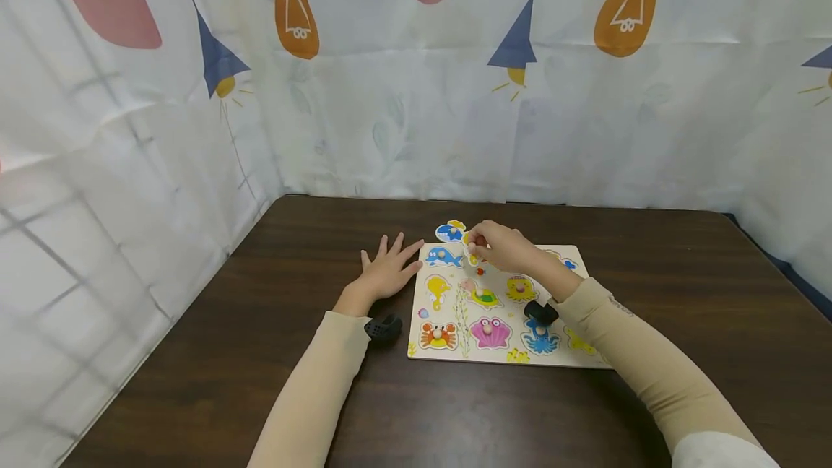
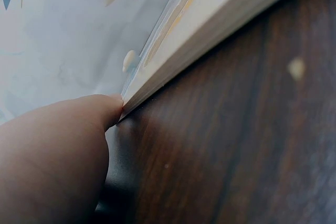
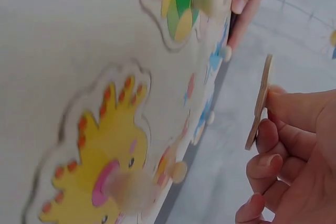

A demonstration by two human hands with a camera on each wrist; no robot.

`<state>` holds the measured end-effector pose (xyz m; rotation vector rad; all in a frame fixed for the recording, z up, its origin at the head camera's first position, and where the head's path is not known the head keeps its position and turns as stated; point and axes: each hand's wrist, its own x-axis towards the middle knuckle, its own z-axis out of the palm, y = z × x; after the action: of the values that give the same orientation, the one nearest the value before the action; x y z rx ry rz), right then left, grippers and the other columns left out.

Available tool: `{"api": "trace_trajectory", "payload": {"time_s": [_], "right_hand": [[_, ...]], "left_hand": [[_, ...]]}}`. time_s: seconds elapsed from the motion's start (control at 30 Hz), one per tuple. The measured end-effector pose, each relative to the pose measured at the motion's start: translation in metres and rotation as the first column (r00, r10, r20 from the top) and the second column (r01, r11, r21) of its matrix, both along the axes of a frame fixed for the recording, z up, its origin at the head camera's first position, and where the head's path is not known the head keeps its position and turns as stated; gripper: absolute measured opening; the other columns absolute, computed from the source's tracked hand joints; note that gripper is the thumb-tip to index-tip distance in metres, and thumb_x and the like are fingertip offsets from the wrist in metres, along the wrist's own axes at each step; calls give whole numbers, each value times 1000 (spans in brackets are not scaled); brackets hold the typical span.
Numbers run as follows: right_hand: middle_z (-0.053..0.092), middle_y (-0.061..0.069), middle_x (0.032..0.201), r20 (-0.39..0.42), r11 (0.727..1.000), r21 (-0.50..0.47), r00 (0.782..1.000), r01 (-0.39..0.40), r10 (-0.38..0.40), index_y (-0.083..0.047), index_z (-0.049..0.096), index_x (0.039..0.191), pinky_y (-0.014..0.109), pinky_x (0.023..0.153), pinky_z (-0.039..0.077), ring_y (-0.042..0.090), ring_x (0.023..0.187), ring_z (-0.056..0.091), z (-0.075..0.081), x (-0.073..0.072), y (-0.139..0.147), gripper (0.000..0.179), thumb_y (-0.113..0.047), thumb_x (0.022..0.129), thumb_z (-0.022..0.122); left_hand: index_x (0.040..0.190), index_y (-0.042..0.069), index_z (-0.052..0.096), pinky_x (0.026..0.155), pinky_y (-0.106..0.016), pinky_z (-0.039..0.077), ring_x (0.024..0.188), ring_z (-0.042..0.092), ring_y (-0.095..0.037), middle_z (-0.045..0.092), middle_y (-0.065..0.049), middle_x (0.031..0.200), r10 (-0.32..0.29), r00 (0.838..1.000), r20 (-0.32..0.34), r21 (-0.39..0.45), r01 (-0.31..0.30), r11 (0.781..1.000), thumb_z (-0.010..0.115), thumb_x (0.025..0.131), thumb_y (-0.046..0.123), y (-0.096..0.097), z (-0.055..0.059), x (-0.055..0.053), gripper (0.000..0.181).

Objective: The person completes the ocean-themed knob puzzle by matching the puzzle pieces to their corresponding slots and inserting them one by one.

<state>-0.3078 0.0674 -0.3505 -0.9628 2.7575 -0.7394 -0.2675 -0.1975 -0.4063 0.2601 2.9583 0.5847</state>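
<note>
My right hand (image 1: 503,245) pinches a thin wooden puzzle piece (image 3: 261,103) between thumb and fingers, above the far part of the peg puzzle board (image 1: 516,323). The right wrist view shows that piece edge-on, held apart from the board, so its picture is hidden. My left hand (image 1: 385,271) lies with fingers spread on the table, fingertips at the board's left edge; its thumb (image 2: 68,140) touches the board's corner in the left wrist view. Just beyond the board's far left edge lies a blue-and-yellow piece (image 1: 451,231).
Knobbed sea-animal pieces sit on the board: a whale (image 1: 443,257), a seahorse (image 1: 438,291), a turtle (image 1: 484,298), a crab (image 1: 438,336), a pink shell (image 1: 490,332) and others. The dark wooden table (image 1: 260,367) meets a patterned curtain (image 1: 416,128) behind.
</note>
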Motion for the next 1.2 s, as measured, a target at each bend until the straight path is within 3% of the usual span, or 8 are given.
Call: {"api": "trace_trajectory", "payload": {"time_s": [0.3,0.57,0.8,1.2], "right_hand": [[56,0,87,28,997,-9,997,-76,77,-12,67,96,37,73,36,17,75,52,1,18,-11,7,-17,101,68],[58,-2,79,90,993,15,989,-118,116,-13,68,96,26,58,41,13,65,52,-2,33,-31,8,-19,100,70],[60,-6,83,76,989,35,988,-140,137,-14,71,95,27,64,42,11,72,52,-5,39,-38,5,-18,97,74],[60,-10,74,51,981,134,990,-139,133,-21,68,86,47,85,35,10,72,53,-3,44,-50,12,-23,95,77]], "left_hand": [[165,29,27,111,-77,-8,154,-7,-44,7,-15,171,-4,1000,5,-9,4,1000,40,110,48,1,2,-1,60],[165,29,28,111,-77,-8,154,-7,-44,8,-16,171,12,1000,9,-4,-12,1000,41,110,48,1,2,1,60],[164,28,29,111,-77,-7,154,-6,-45,8,-16,171,1,1000,4,-3,-1,1000,40,110,48,1,3,2,59],[164,28,28,110,-78,-7,154,-6,-45,8,-16,171,4,1000,8,-4,-4,1000,40,110,48,1,3,1,60]]}}
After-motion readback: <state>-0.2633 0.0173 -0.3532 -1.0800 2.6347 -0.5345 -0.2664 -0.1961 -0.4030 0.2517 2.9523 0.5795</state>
